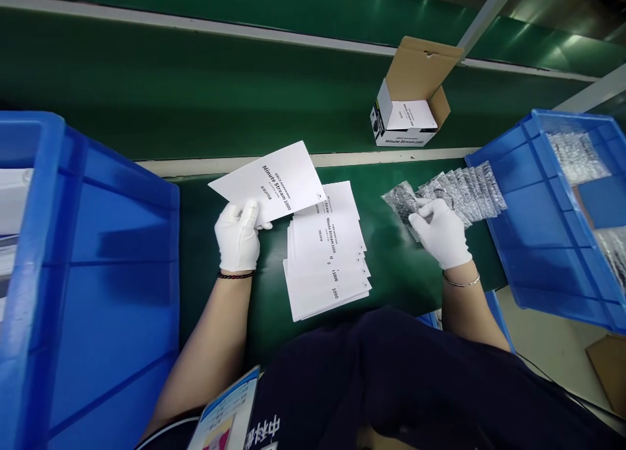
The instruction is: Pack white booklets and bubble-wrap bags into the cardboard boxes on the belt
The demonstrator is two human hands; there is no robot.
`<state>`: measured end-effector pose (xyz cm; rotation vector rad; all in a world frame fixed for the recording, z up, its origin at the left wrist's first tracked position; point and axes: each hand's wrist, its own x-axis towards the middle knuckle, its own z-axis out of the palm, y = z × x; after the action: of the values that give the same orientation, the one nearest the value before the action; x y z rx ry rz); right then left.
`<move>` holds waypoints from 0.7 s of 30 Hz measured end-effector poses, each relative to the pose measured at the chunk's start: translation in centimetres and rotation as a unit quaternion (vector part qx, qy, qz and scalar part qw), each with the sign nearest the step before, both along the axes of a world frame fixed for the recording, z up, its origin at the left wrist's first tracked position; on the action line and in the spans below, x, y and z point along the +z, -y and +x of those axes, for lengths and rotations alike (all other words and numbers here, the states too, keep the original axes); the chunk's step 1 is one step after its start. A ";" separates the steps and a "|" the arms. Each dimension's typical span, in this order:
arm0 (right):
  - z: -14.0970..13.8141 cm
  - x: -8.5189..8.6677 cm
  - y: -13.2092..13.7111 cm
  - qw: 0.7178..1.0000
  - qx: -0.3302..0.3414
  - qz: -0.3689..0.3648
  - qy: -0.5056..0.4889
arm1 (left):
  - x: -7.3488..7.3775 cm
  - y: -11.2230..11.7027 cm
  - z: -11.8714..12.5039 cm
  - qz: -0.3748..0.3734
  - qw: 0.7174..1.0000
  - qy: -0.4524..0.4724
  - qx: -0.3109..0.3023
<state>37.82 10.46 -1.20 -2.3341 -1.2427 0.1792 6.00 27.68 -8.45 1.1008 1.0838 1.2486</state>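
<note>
My left hand [238,235], in a white glove, is closed on a white booklet [274,181] printed "Minute Stream 1000" and holds it lifted above the green table. A fanned stack of the same booklets [327,254] lies just right of it. My right hand [440,231], also gloved, rests with curled fingers on the nearest of a row of clear plastic bags [452,192] spread out on the table. An open cardboard box [408,107] with a white leaflet inside stands on the green conveyor belt beyond.
A large blue bin [98,274] stands at the left. Another blue bin [548,228] at the right holds more plastic bags. The green conveyor belt [195,91] runs across the back behind a pale rail. A card lies by my lap [227,411].
</note>
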 end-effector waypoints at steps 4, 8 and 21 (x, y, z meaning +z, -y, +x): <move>-0.5 -0.4 -1.7 0.961 -0.011 0.104 -0.258 | -0.1 -0.1 0.0 -0.002 1.000 -0.007 0.005; -1.8 -0.7 -4.1 0.863 0.081 0.119 -0.484 | -0.1 -0.2 0.1 -0.003 0.999 -0.041 0.005; -2.8 -5.5 -7.6 0.649 0.034 0.129 -0.749 | 0.5 -0.2 -0.1 0.018 0.982 -0.188 -0.008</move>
<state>35.00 18.06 -6.72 -1.0608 -0.3477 1.4616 5.87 27.85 -7.99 1.4094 1.3333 1.0741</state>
